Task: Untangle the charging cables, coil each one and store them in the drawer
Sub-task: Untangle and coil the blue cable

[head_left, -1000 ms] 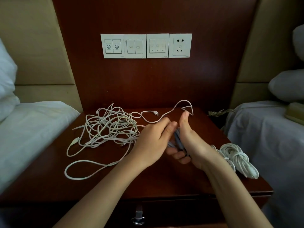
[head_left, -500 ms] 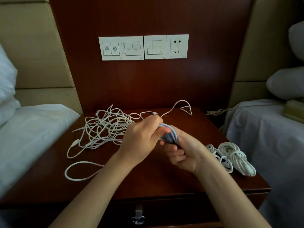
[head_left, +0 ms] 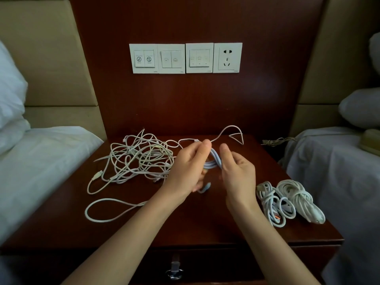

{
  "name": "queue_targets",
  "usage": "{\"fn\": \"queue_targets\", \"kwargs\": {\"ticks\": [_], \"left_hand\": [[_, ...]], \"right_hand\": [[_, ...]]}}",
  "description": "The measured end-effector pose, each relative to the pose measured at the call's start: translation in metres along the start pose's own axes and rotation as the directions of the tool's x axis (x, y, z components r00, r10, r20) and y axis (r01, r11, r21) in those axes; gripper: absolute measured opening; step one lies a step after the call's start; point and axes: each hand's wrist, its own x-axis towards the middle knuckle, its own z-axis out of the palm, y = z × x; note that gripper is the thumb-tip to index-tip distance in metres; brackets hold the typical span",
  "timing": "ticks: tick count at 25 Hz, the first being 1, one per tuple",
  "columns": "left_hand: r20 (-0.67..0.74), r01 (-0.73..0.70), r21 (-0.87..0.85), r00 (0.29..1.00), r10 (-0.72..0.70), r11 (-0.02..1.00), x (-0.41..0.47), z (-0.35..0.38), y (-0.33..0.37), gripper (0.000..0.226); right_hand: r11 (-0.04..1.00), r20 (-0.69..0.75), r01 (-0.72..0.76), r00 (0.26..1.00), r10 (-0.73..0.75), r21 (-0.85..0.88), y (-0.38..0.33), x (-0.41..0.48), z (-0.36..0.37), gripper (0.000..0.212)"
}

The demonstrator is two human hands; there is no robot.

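While the left hand (head_left: 186,168) pinches a pale blue cable (head_left: 213,161) between thumb and fingers above the surface (head_left: 195,227), the right hand (head_left: 237,173) stands half open beside it, fingers touching the loops. One end of the cable hangs below the left hand. Left of the hands lies a white tangle (head_left: 139,161); two coils (head_left: 287,200) rest near the right edge. Below the hands, the drawer (head_left: 205,266) is closed.
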Motion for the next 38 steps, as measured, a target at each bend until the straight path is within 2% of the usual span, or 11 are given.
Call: {"fn": "queue_targets", "kwargs": {"ticks": [4,10,12,14,16,17,21,24,28,33,38], "left_hand": [[0.001,0.258,-0.142,0.965,-0.261,0.956,-0.001,0.004,0.006,0.032],[0.057,0.408,-0.213,0.912,-0.406,0.888,0.002,0.004,0.003,0.036],[0.149,0.359,-0.099,0.927,-0.343,0.928,0.002,-0.004,0.005,0.034],[0.223,0.176,0.223,0.948,-0.226,0.959,0.003,-0.018,0.008,0.032],[0.258,-0.068,0.504,0.963,-0.075,0.861,0.005,-0.032,0.011,0.035],[0.272,-0.155,0.547,0.962,0.001,0.823,0.007,-0.038,0.012,0.039],[0.299,-0.28,0.407,0.94,0.163,0.869,0.009,-0.048,0.021,0.032],[0.248,-0.144,0.125,0.963,0.109,0.982,0.009,-0.042,0.012,0.025],[0.256,0.052,-0.151,0.967,-0.011,0.987,0.011,-0.028,-0.007,0.046],[0.109,0.262,-0.23,0.964,-0.243,0.937,0.006,0.004,-0.011,0.038],[0.067,0.176,-0.199,0.984,-0.166,0.964,-0.006,0.019,-0.016,0.035]], "right_hand": [[0.989,-0.058,0.122,0.99,-0.126,-0.079,0.004,-0.002,-0.002,0.05],[0.991,-0.006,0.107,0.994,-0.107,-0.078,0.007,0.001,-0.005,0.045],[0.993,0.03,0.069,0.997,-0.066,-0.101,0.004,0.004,-0.008,0.043],[0.994,0.072,-0.018,0.997,0.026,-0.107,0.0,0.01,-0.012,0.046],[0.982,0.131,-0.079,0.986,0.102,-0.172,-0.004,0.013,-0.017,0.041],[0.973,0.167,-0.098,0.977,0.135,-0.21,-0.005,0.013,-0.019,0.038],[0.964,0.334,-0.154,0.916,0.222,-0.219,-0.011,0.009,-0.018,0.03],[0.971,0.479,-0.207,0.845,0.24,-0.121,-0.018,0.005,-0.017,0.033],[0.951,0.623,-0.295,0.762,0.177,0.091,-0.019,-0.001,-0.015,0.035],[0.852,0.417,-0.399,0.876,0.244,0.34,-0.01,0.0,-0.006,0.037],[0.949,0.079,-0.205,0.978,0.191,0.239,-0.004,0.005,-0.004,0.044]]}}
